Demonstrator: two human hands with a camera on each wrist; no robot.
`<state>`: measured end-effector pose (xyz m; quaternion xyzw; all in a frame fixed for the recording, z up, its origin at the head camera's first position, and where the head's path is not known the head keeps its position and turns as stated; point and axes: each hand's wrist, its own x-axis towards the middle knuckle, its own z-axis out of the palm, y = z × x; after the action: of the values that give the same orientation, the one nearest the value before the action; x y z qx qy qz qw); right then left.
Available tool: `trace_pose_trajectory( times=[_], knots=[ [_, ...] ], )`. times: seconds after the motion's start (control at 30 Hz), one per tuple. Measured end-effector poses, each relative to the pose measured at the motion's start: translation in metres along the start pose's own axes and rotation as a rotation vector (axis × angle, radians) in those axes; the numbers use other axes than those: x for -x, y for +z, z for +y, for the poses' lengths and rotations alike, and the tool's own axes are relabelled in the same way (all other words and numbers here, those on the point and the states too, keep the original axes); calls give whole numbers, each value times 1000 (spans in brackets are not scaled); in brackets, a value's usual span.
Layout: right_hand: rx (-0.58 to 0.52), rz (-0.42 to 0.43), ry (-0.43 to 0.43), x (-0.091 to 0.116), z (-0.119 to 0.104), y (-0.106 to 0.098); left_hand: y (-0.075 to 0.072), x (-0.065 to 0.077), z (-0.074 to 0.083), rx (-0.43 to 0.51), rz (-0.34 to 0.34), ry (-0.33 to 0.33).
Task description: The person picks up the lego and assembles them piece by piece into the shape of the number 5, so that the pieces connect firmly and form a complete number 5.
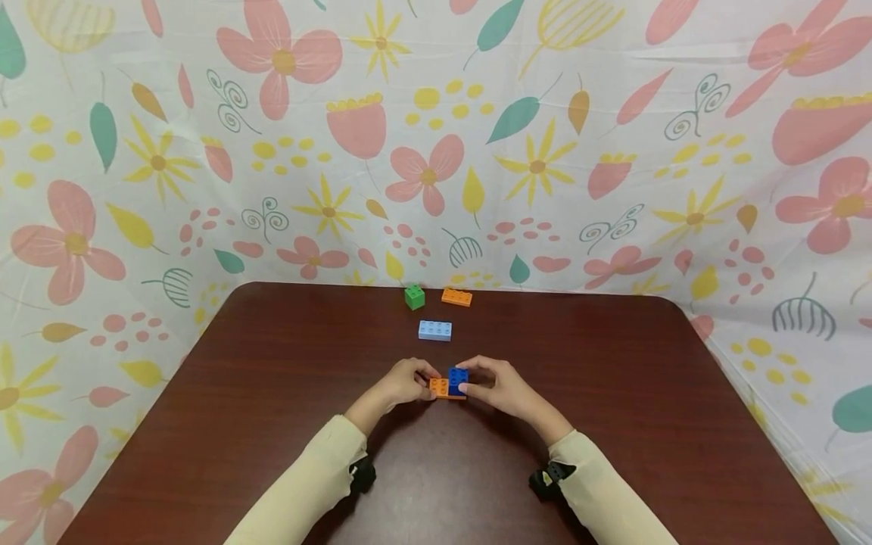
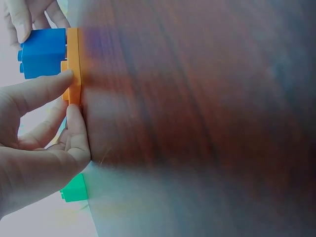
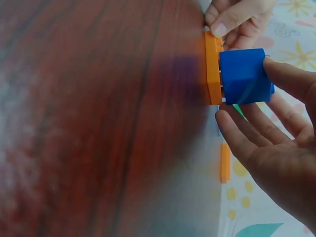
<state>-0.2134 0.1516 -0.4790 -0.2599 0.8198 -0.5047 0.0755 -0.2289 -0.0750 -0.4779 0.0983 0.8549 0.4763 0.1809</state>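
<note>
Near the middle of the table, a flat orange toy brick (image 1: 439, 386) lies with a blue building brick (image 1: 458, 377) over its right part. My left hand (image 1: 405, 382) pinches the orange brick's left end between thumb and fingers. On the other side, my right hand (image 1: 502, 387) holds the blue brick, thumb on its near side and fingers behind. Seen from the right wrist, a thin gap with studs shows between the blue brick (image 3: 244, 75) and the orange brick (image 3: 213, 69). The left wrist view shows the blue brick (image 2: 44, 53) upright, studs facing up.
Beyond my hands lies a light blue brick (image 1: 434, 331). Farther back, by the table's far edge, are a green brick (image 1: 414, 297) and another flat orange brick (image 1: 456, 297). A flower-patterned cloth (image 1: 429, 98) hangs behind the brown table (image 1: 272, 363).
</note>
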Motion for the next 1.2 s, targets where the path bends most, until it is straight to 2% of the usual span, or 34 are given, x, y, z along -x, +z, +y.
trace_pose_trajectory(
  times=[0.53, 0.93, 1.2],
  knots=[
    [52, -10, 37, -3, -7, -3, 1, 0, 1, -1, -4, 1],
    [9, 21, 57, 2, -2, 3, 2, 2, 1, 13, -7, 7],
    [35, 54, 60, 1, -4, 6, 0, 2, 2, 5, 2, 25]
  ],
)
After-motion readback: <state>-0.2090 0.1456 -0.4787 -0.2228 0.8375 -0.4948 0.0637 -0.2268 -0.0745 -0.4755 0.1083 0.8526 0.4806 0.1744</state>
